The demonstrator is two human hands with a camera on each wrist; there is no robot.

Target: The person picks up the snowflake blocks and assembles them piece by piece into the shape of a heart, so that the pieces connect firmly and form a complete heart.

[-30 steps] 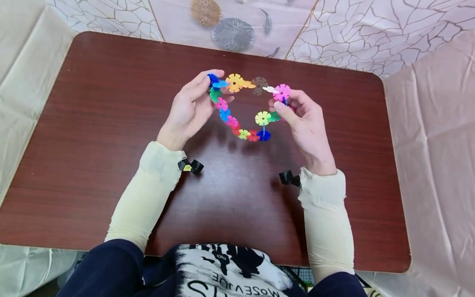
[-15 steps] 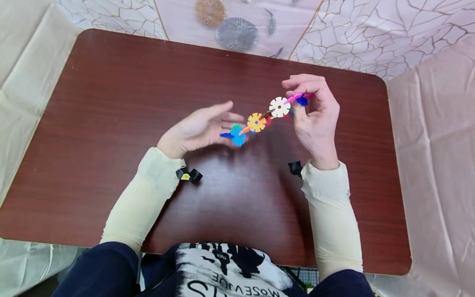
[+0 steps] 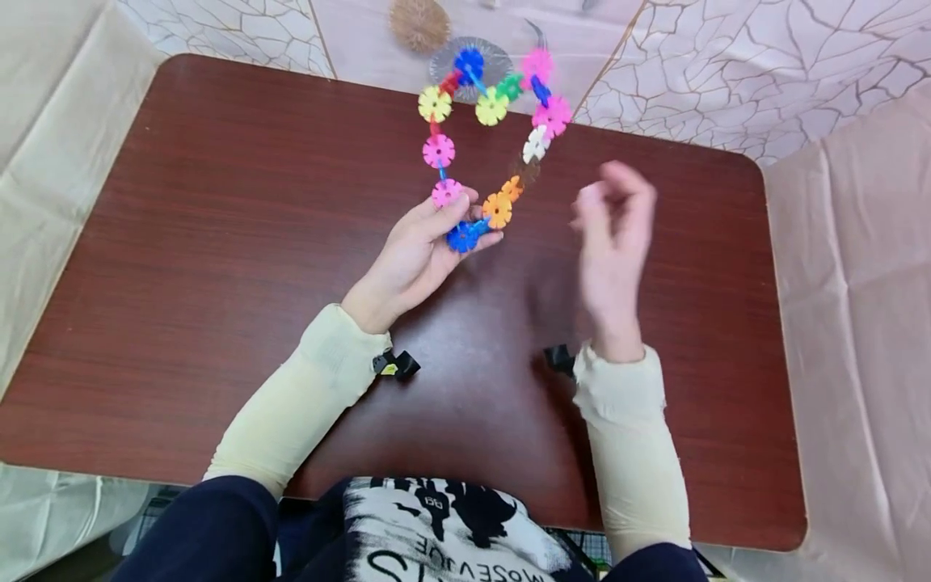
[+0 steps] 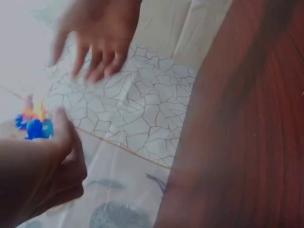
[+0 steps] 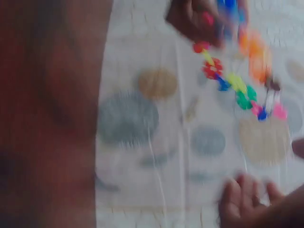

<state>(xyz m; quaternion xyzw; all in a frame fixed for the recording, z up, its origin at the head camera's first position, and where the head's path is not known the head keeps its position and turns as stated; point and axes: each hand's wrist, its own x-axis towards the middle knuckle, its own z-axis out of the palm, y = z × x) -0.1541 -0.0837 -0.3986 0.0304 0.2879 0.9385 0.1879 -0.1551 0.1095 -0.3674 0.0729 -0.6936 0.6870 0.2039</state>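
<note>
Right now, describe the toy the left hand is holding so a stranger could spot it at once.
Start at the dark red-brown table. Near its far edge, the left hand pinches the bottom of a ring of plastic flower discs, linked edge to edge. It is the only many-coloured thing there; the right hand is empty.

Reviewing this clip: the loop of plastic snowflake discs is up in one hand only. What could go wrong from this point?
1. The left hand pinches the disc loop only at its lowest discs, with the rest standing above the grip, so it may flop over or pop a joint apart.
2. The right hand is off the loop and blurred, so it gives no support.
3. The loop's top reaches past the table's far edge, so loose discs could land on the floor.
</note>
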